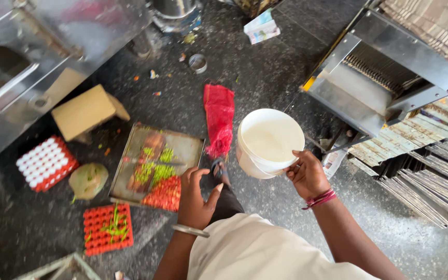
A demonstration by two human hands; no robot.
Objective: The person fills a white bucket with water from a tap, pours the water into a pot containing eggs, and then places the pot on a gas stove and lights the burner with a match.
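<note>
Right hand [307, 173] raised at waist height, wrist bent, fingers curled tight over the near rim of a round white plastic bucket [269, 141], thumb outside; red thread bands around the wrist. Bucket held in the air above the dark speckled floor [265, 72], just right of a red mesh sack [219, 118], pale contents inside, kind not clear. Left hand [195, 197] hanging low, fingers loosely spread and gripping nothing, metal bangle on the wrist, hovering beside a flat metal tray [182, 148] carrying chopped green chillies and a red egg crate. Forearms cut off by the lower edge. One sandalled foot partly hidden behind the left hand. Whole scene slightly motion-blurred.
</note>
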